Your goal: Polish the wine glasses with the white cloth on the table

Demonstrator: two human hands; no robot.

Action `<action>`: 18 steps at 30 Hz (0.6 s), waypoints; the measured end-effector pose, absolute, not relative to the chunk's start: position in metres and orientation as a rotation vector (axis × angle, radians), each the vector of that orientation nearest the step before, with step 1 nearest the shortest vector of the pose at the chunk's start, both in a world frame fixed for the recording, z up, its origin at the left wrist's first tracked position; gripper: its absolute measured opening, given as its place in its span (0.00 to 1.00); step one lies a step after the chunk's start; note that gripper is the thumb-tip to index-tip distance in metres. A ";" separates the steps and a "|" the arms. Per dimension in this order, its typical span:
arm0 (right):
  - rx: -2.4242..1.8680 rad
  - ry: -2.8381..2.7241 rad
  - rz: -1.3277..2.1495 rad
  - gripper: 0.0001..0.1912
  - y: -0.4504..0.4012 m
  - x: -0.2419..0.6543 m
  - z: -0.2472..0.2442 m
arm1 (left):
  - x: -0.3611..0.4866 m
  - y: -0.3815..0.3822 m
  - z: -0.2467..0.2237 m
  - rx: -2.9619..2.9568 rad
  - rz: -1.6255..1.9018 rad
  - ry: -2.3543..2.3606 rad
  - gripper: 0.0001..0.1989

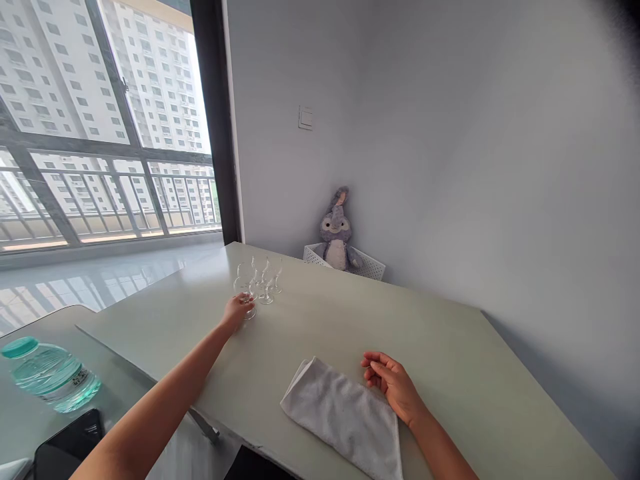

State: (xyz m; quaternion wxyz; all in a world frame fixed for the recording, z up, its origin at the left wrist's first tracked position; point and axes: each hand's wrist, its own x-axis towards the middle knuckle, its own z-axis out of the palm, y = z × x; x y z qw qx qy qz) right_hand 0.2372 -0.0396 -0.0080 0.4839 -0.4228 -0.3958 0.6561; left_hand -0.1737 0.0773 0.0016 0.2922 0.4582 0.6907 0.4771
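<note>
My left hand (239, 310) reaches across the table, its fingers closed round the stem of a clear stemmed glass (245, 287). The glass stands at the near left of a cluster of several similar glasses (267, 277). A folded grey cloth (345, 417) lies near the table's front edge. Just above the cloth's right part is my right hand (393, 383), its fingers loosely curled and apart, with nothing seen in them.
The pale green table (425, 320) spans the view. At the left, a water bottle (53, 375) and a dark phone (70, 447) rest on a lower surface. Behind the table, a plush rabbit (337, 237) sits in a white perforated basket (371, 267).
</note>
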 end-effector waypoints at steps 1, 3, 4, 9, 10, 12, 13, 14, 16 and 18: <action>-1.030 -0.963 1.595 0.11 -0.040 0.237 -0.008 | -0.174 0.078 0.002 1.221 1.279 1.850 0.15; -1.034 -0.961 1.589 0.11 -0.040 0.237 -0.007 | -0.175 0.080 0.003 1.220 1.286 1.873 0.16; -1.037 -0.962 1.585 0.11 -0.041 0.237 -0.007 | -0.175 0.081 0.004 1.219 1.286 1.887 0.15; -1.039 -0.967 1.570 0.12 -0.040 0.237 -0.009 | -0.174 0.084 0.009 1.223 1.287 1.961 0.14; -1.038 -0.970 1.569 0.12 -0.039 0.237 -0.010 | -0.173 0.085 0.010 1.228 1.288 1.974 0.13; -1.053 -0.990 1.552 0.12 -0.039 0.236 -0.011 | -0.172 0.086 0.011 1.244 1.294 1.998 0.13; -1.077 -1.012 1.518 0.12 -0.039 0.235 -0.011 | -0.172 0.085 0.011 1.255 1.298 2.009 0.13; -1.109 -1.049 1.462 0.12 -0.041 0.233 -0.010 | -0.173 0.084 0.010 1.267 1.301 2.018 0.13; -1.175 -1.190 1.292 0.12 -0.048 0.229 -0.003 | -0.175 0.078 0.008 1.290 1.308 2.038 0.13; -1.190 -1.465 1.092 0.12 -0.060 0.222 0.008 | -0.178 0.067 0.005 1.298 1.312 2.064 0.14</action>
